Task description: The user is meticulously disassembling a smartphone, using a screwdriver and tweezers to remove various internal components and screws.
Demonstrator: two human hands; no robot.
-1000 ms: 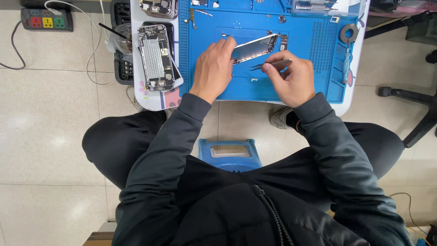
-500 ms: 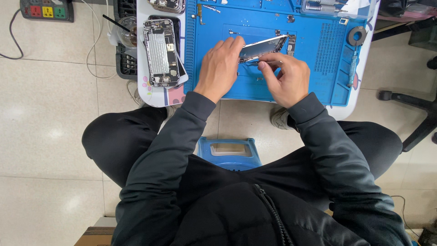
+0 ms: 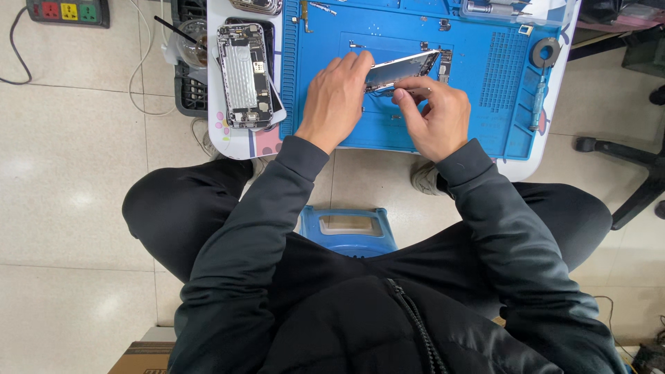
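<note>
My left hand (image 3: 337, 99) grips the near end of a phone screen panel (image 3: 405, 68), holding it tilted above the blue work mat (image 3: 485, 76). My right hand (image 3: 432, 114) is just beneath the panel's edge, fingers pinched together on something small and thin that I cannot make out. Both hands touch the panel over the mat's middle. An opened phone body (image 3: 243, 75) with exposed internals lies to the left of the mat on the white table (image 3: 239, 142).
A screwdriver (image 3: 539, 105) and a round roll (image 3: 546, 52) sit on the mat's right side, small parts along its far edge. A power strip (image 3: 68, 12) lies on the floor at the left, a blue stool (image 3: 348, 231) beneath me, a chair base (image 3: 623, 166) at the right.
My right hand has moved from the mat's surface up and left to the panel's lower edge. The left hand has kept its hold on the panel.
</note>
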